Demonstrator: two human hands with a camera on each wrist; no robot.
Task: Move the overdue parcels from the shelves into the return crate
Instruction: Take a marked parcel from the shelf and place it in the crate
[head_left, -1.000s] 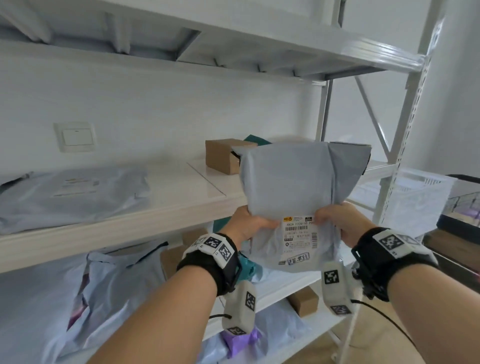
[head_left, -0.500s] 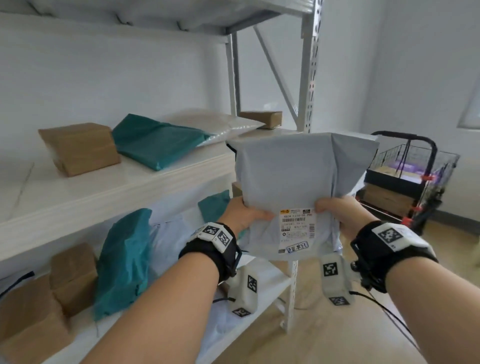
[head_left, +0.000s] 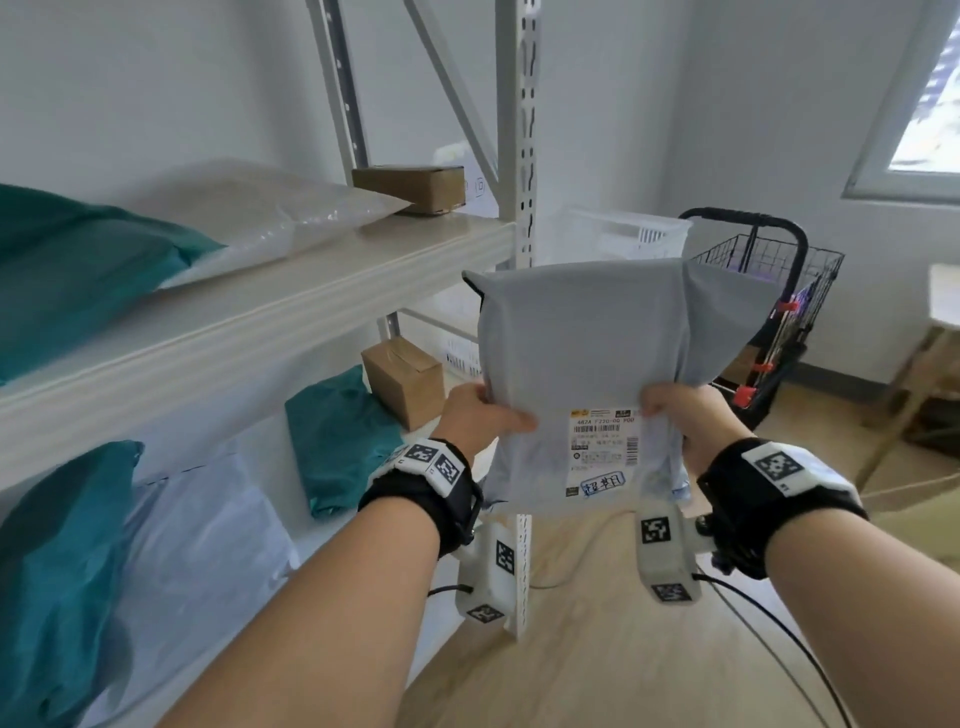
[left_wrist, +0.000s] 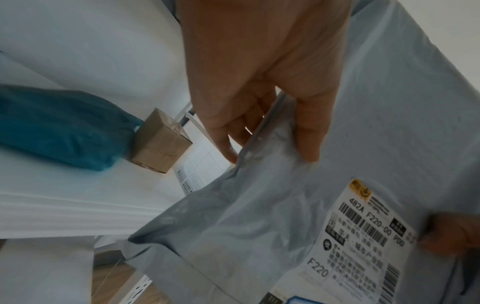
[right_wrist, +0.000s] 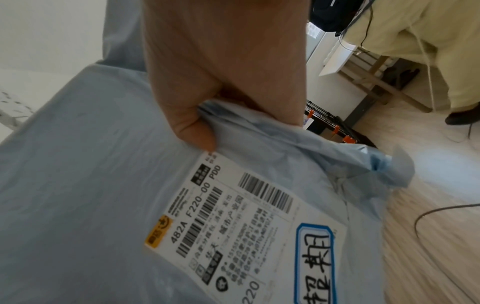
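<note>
I hold a grey plastic mailer parcel (head_left: 576, 358) upright in the air in front of me, its white shipping label (head_left: 602, 441) facing me. My left hand (head_left: 480, 418) pinches its left edge, thumb in front and fingers behind (left_wrist: 306, 131). My right hand (head_left: 680, 415) grips its right edge, thumb by the label (right_wrist: 192, 127). A white slatted crate (head_left: 623, 234) stands past the shelf post, partly hidden by the parcel. On the shelves to my left lie teal mailers (head_left: 78, 270), a white mailer (head_left: 270, 208) and brown boxes (head_left: 410, 187).
A white metal shelf post (head_left: 519, 156) rises just left of the parcel. A black wire trolley (head_left: 763, 291) with parcels stands at the right by the wall. A wooden table (head_left: 930, 332) is at the far right. Light wooden floor (head_left: 597, 649) lies below my hands.
My view has swung right along the shelves with the parcel held in both hands; the shelf end post, white crate and wire trolley have come closer. The grip is unchanged.
</note>
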